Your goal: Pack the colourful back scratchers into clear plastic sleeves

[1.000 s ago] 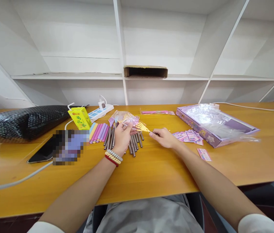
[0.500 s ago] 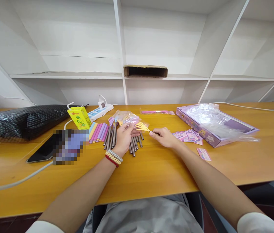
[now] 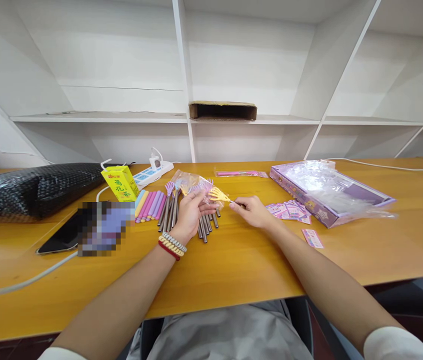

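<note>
Pinching the yellow claw point(image 3: 219, 195) by its narrow end, my right hand point(image 3: 251, 211) faces my left hand point(image 3: 189, 212), pinching the clear bag point(image 3: 193, 178) between the table's point(image 3: 249, 262) front and back edges, where hard tugging could tear it.

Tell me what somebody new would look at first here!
Probably the bright yellow hand-shaped piece in the middle, between the left hand and the right hand, whose fingers pinch its thin end. Next might be the yellow drink carton at the left, by the white power strip. Then maybe the purple box on the right, with shiny clear plastic over it.
</note>
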Available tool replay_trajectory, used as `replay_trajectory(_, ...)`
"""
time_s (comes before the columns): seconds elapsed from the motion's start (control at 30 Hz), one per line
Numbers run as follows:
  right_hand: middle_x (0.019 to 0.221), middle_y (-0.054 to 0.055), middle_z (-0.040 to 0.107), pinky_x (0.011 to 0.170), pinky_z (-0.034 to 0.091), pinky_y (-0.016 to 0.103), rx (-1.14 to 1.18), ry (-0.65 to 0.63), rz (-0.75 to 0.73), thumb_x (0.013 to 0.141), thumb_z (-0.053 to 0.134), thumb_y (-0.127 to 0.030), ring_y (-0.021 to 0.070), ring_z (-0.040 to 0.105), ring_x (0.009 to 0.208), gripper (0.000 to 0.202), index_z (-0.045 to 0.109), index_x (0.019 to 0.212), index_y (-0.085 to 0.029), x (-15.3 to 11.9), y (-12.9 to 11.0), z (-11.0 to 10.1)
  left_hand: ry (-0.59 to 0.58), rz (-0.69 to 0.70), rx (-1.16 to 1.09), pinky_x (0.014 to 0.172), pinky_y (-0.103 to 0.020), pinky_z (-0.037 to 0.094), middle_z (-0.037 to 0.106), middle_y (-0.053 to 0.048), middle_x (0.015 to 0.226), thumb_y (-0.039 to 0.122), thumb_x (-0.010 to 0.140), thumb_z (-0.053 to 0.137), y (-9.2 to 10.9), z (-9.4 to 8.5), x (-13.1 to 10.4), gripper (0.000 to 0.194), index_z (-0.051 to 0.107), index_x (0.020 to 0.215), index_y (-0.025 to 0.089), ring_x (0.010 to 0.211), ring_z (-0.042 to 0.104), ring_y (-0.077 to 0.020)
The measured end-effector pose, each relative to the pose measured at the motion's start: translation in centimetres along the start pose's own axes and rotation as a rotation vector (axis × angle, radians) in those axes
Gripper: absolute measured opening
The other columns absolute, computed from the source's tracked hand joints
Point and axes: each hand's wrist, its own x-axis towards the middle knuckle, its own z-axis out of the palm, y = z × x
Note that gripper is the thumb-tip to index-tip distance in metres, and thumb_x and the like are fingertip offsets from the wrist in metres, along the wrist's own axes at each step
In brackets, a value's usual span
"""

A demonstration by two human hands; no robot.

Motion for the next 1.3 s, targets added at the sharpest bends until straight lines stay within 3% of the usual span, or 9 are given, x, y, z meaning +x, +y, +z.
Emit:
replay_trajectory(0.13,0.053,-0.004,0.038,0.053,0.024,0.022,-0.018,-0.007,-0.019,0.088,0.037,-0.049,0.0073,0.032,0.051,0.045,0.050,0.062,-0.015,-0.1,-0.2,0.1,-0.011,-0.037,0.077,0.051,-0.024,0.053,0.066,-0.007,0.071,0.034,0.075,0.063,-0.1,0.3,-0.2,0.026,0.056,0.085,0.012,0.061,0.067,-0.0190)
replay_trajectory(0.27,0.052,-0.004,0.043,0.051,0.025,0.022,-0.003,0.006,0.037,0.086,0.042,-0.049,0.0089,0.037,0.049,0.036,0.059,0.086,-0.017,-0.2,-0.2,0.4,-0.018,-0.066,0.149,0.051,-0.023,0.053,0.068,-0.011,0.080,0.035,0.074,0.064,-0.4,0.4,-0.2,0.029,0.059,0.088,0.010,0.063,0.067,-0.0175)
replay_trajectory(0.5,0.051,-0.006,0.044,0.051,0.028,0.022,0.024,0.011,0.086,0.087,0.041,-0.050,0.0111,0.041,0.048,0.042,0.049,0.111,-0.016,-0.3,-0.3,0.7,-0.100,-0.058,0.251,0.053,-0.023,0.053,0.067,-0.009,0.079,0.041,0.070,0.067,-0.9,0.0,0.0,0.034,0.064,0.086,0.011,0.064,0.065,-0.0151)
replay_trajectory(0.67,0.063,-0.002,0.053,0.055,0.032,0.023,0.022,0.020,0.079,0.085,0.043,-0.051,0.0117,0.046,0.055,0.046,0.046,0.115,-0.017,-0.4,-0.6,0.6,-0.131,-0.049,0.291,0.055,-0.021,0.053,0.067,-0.011,0.090,0.042,0.071,0.066,-0.9,0.0,0.0,0.035,0.066,0.089,0.012,0.074,0.066,-0.0171)
replay_trajectory(0.83,0.078,0.003,0.059,0.059,0.036,0.024,0.050,0.005,0.061,0.082,0.050,-0.048,0.0126,0.051,0.061,0.054,0.038,0.124,-0.016,-0.6,-1.1,0.5,-0.135,-0.069,0.237,0.056,-0.021,0.053,0.066,-0.009,0.088,0.037,0.069,0.070,-0.7,0.1,-0.1,0.031,0.064,0.086,0.012,0.070,0.065,-0.0148)
replay_trajectory(0.97,0.082,0.004,0.060,0.061,0.038,0.025,0.041,-0.025,0.054,0.083,0.050,-0.047,0.0138,0.052,0.064,0.055,0.036,0.126,-0.016,-0.7,-1.9,0.9,-0.110,-0.065,0.124,0.055,-0.023,0.053,0.065,-0.004,0.078,0.037,0.068,0.070,-0.8,0.5,-0.2,0.035,0.059,0.095,0.016,0.061,0.063,-0.0122)
replay_trajectory(1.1,0.083,0.004,0.060,0.063,0.038,0.025,0.080,-0.046,0.047,0.082,0.051,-0.045,0.0143,0.054,0.068,0.056,0.034,0.127,-0.016,-0.7,-2.3,1.3,-0.056,-0.059,0.081,0.054,-0.022,0.051,0.065,-0.005,0.074,0.041,0.071,0.067,-0.9,0.9,-0.2,0.032,0.058,0.085,0.013,0.061,0.063,-0.0137)
replay_trajectory(1.23,0.075,0.001,0.060,0.058,0.037,0.024,0.139,-0.094,0.104,0.080,0.054,-0.044,0.0118,0.050,0.059,0.055,0.037,0.124,-0.016,-0.5,-1.5,0.8,0.034,0.025,0.075,0.053,-0.022,0.050,0.065,-0.006,0.070,0.038,0.070,0.068,-0.4,0.4,0.4,0.029,0.059,0.079,0.011,0.059,0.062,-0.0137)
replay_trajectory(1.3,0.070,-0.001,0.060,0.055,0.035,0.022,0.135,-0.176,0.128,0.077,0.058,-0.038,0.0112,0.050,0.058,0.048,0.045,0.117,-0.016,-0.3,-0.6,0.3,0.098,0.086,0.043,0.054,-0.023,0.052,0.066,-0.006,0.072,0.037,0.070,0.068,0.1,-0.2,0.9,0.028,0.058,0.080,0.012,0.060,0.063,-0.0139)
